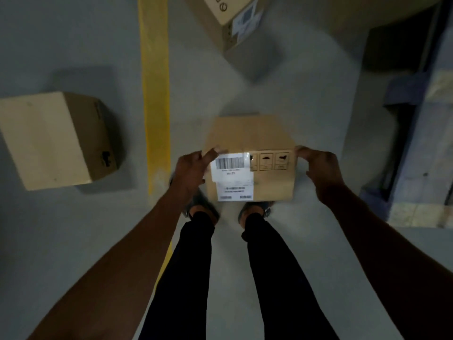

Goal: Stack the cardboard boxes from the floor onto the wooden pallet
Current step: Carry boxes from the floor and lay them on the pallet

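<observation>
We hold the labelled cardboard box (250, 153) above our feet, left hand (190, 171) and right hand (322, 171) each in a grip on opposite sides for balance, the wooden pallet (421, 153) waiting to our right.

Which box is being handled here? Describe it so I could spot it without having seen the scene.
Find the yellow floor stripe; just right of it, above the person's feet, is the held box. The left hand and right hand grip its sides. Unlike the plain box left of the stripe, it shows a barcode label.
</observation>
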`<state>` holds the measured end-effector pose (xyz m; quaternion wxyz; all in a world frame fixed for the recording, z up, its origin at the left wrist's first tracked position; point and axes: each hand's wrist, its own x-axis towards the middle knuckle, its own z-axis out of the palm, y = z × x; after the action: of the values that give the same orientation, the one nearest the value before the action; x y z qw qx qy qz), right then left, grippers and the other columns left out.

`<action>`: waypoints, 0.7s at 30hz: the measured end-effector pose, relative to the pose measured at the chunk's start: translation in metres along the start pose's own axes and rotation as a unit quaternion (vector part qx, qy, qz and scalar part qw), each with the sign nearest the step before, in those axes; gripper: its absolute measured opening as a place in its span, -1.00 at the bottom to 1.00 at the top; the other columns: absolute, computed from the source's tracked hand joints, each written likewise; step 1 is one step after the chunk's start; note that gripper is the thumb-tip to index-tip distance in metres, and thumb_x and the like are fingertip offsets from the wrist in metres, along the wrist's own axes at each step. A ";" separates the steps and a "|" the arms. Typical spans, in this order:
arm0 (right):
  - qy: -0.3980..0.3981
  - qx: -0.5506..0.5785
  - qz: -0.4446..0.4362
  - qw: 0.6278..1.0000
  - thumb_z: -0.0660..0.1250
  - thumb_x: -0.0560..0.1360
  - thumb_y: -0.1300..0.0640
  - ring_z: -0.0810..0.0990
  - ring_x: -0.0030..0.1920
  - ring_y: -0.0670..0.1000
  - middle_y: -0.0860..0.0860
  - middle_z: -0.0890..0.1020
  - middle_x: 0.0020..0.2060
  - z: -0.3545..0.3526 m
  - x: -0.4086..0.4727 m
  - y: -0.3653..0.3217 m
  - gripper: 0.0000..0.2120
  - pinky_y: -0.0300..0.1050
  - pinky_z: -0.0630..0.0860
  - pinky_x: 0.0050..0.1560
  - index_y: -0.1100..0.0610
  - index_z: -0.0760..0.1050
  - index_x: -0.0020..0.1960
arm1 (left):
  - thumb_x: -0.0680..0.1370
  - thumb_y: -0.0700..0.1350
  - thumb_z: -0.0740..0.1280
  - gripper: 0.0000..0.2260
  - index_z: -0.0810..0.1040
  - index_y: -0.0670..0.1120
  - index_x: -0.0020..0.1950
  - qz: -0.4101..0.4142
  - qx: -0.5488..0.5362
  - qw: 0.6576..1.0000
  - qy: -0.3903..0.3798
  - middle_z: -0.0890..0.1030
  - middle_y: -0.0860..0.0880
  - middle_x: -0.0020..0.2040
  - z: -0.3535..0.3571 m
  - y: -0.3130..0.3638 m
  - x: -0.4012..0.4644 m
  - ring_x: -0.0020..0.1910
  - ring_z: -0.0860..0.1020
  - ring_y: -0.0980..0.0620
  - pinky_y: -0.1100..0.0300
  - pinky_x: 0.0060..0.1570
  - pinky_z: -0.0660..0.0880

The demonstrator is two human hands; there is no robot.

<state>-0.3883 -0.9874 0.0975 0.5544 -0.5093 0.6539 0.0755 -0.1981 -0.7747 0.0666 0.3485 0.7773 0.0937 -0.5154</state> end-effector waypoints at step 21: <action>-0.044 -0.081 0.072 0.993 0.46 0.47 -0.16 0.51 0.39 0.12 0.11 0.49 0.44 0.118 0.054 0.048 -0.24 0.03 0.49 0.40 0.15 0.33 0.54 | 0.68 0.16 0.08 -0.60 0.60 0.09 -0.18 -0.130 -0.205 0.967 0.074 0.57 0.06 -0.19 -0.108 -0.070 0.073 -0.21 0.50 0.04 0.12 -0.13 0.48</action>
<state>-0.3409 -0.9179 -0.0122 0.5326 -0.5005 0.6555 0.1900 -0.1208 -0.6694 -0.0039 0.4228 0.7062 0.3232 -0.4669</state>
